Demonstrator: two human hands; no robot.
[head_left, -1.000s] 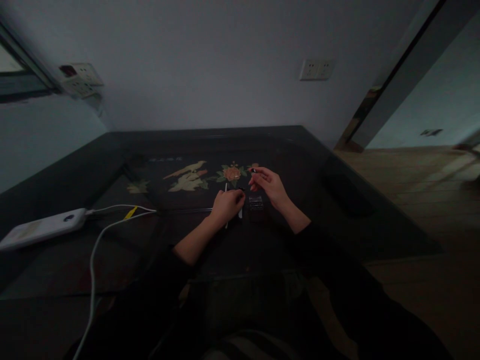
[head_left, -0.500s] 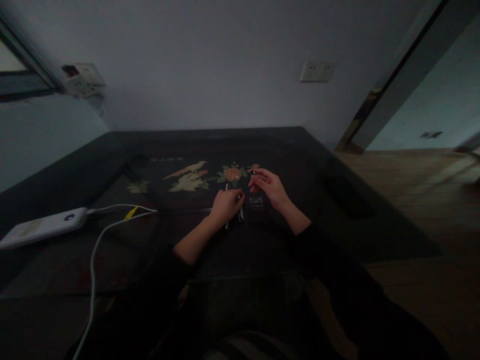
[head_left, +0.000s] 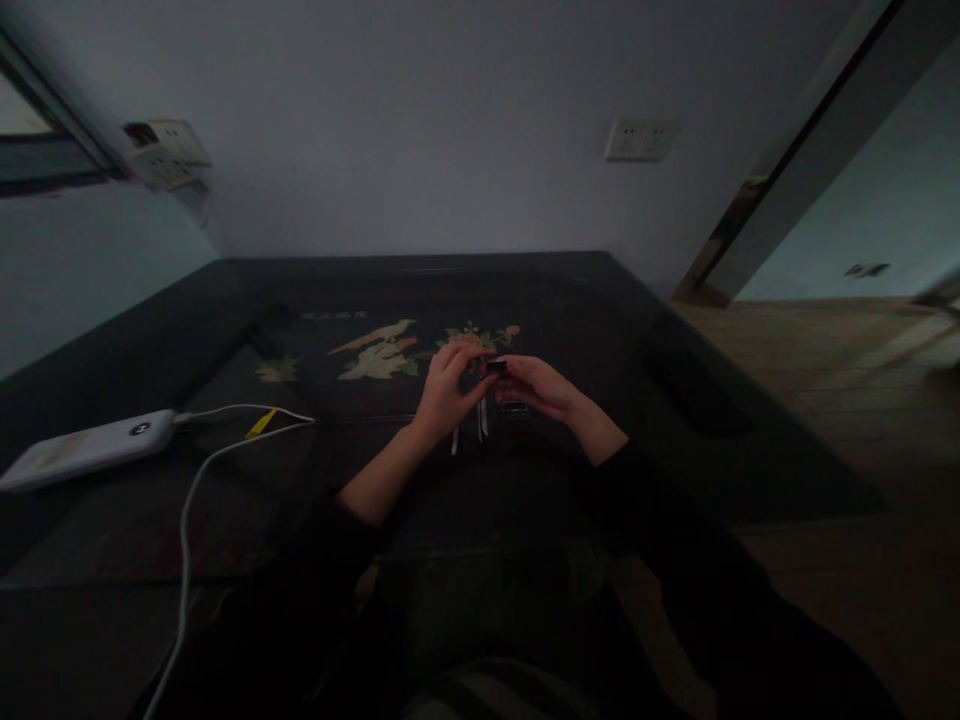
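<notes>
A small black object (head_left: pixel 496 367), too dark and small to name, sits between my two hands just above the table. My right hand (head_left: pixel 541 386) pinches it from the right with curled fingers. From the other side, the thumb and fingertips of my left hand (head_left: pixel 444 392) close on it. Below the hands, thin white strips (head_left: pixel 482 424) lie on the dark tabletop, partly covered by my left hand. Beside them, under my right hand, is a small clear box-like thing (head_left: pixel 514 408); its contents cannot be made out.
The dark glossy table (head_left: pixel 360 530) bears a bird-and-flower picture (head_left: pixel 379 360). A white power bank (head_left: pixel 90 450) with a white cable (head_left: pixel 185 540) and yellow tag (head_left: pixel 261 424) lies left. A dark flat object (head_left: pixel 697 395) is at right. Wall sockets (head_left: pixel 641 140) are behind.
My hands have come together. My left hand has moved up from the white strips to the black object, and my right hand has shifted slightly left and down with it.
</notes>
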